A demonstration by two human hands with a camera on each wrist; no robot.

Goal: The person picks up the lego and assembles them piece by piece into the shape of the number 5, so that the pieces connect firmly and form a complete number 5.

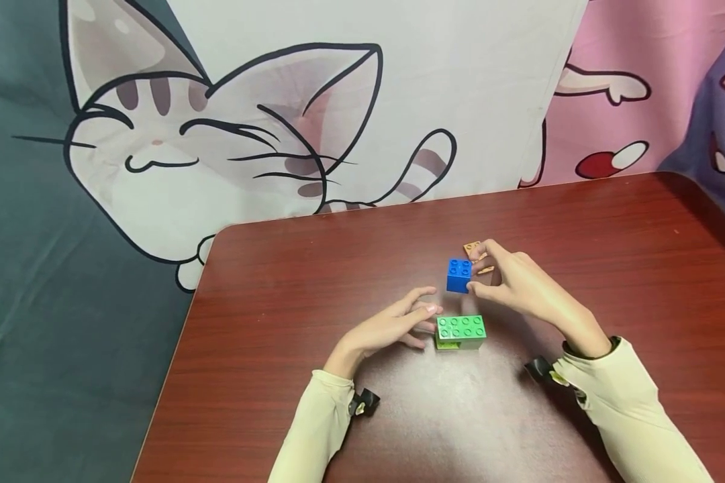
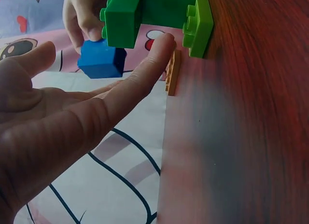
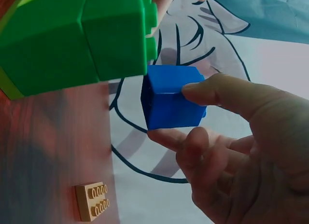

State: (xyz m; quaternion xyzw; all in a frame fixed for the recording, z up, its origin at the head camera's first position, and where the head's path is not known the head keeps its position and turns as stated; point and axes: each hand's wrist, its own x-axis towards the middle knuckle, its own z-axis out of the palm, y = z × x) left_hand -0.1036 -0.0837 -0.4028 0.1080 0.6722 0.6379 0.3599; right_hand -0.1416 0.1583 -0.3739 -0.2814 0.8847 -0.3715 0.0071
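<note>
A blue toy building brick (image 1: 458, 276) with studs on top is pinched between the thumb and fingers of my right hand (image 1: 516, 282). It hangs above the table, just beyond a stack of green bricks (image 1: 461, 327). That stack has a bright green brick on top and a lime green plate (image 2: 199, 31) at the bottom, with a gap under one end of the top brick. My left hand (image 1: 387, 327) hovers at the left of the stack, fingers spread and holding nothing. In the right wrist view the blue brick (image 3: 174, 98) appears beside the stack's studs.
An orange studded plate (image 3: 91, 202) lies on the table behind the blue brick, partly hidden by my right hand in the head view. The reddish-brown wooden table (image 1: 266, 376) ends at a cloth backdrop (image 1: 489, 80) printed with cartoon cats.
</note>
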